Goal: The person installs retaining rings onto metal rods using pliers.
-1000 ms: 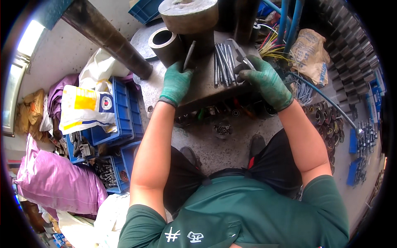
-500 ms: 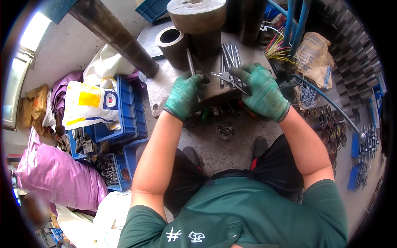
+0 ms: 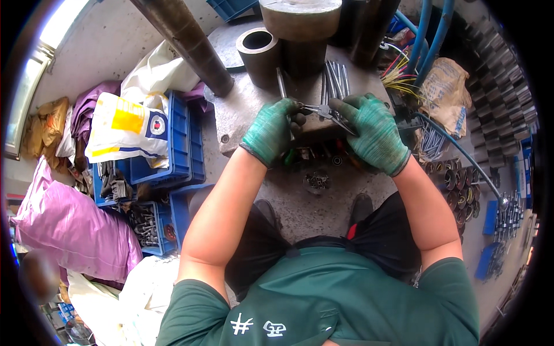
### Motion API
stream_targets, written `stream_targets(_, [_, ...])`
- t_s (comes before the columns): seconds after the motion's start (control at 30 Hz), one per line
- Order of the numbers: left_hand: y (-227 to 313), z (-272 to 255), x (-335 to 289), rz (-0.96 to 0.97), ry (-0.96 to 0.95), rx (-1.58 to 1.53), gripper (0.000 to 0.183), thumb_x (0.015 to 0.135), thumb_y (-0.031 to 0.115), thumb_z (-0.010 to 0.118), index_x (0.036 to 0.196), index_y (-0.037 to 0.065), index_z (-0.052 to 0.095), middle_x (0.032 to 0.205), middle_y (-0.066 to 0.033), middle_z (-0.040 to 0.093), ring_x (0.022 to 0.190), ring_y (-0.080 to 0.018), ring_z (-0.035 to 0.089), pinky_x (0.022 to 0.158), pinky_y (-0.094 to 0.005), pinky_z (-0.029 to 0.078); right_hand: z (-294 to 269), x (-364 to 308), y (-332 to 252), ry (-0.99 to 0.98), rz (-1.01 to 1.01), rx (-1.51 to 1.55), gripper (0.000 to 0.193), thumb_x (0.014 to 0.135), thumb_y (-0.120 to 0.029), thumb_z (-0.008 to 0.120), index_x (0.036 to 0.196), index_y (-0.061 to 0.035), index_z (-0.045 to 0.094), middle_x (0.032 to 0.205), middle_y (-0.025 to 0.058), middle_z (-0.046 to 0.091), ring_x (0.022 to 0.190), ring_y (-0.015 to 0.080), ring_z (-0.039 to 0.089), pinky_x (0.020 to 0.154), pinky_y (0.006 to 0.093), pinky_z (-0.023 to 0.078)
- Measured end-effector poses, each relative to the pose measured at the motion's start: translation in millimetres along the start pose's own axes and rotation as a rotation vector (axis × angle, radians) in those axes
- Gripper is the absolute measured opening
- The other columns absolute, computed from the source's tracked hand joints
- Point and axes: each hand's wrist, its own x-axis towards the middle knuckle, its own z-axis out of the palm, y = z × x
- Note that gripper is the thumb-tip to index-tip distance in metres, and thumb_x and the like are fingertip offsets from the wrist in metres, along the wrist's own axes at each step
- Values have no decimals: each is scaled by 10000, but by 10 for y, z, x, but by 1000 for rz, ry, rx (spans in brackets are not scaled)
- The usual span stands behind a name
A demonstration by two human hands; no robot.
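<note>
We see our right hand (image 3: 374,134) clenched on the pliers (image 3: 324,113), their tips pointing to nine o'clock. Our left hand (image 3: 270,130) pinches a small part at those tips, over the metal block's (image 3: 248,106) near edge. Steel rods (image 3: 334,78) crowd twelve o'clock; open floor lies at six.

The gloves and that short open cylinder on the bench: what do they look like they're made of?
Gloves on the left hand and right hand: green knit fabric, judging by the ribbed cuffs, possibly coated. The cylinder: likely steel, dull grey, thick-walled and hollow.
</note>
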Motion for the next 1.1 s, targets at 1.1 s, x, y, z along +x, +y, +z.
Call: stream_targets(1.1, [180, 45, -402, 417, -223, 772, 379, 1008, 109, 606, 1368, 14, 678, 1074, -85, 747, 942, -151, 694, 832, -275, 570, -455, 19, 337, -432, 365, 670, 549, 836, -86, 738, 1375, -12, 672, 1149, 167, 780, 1027, 177, 720, 956, 341, 557])
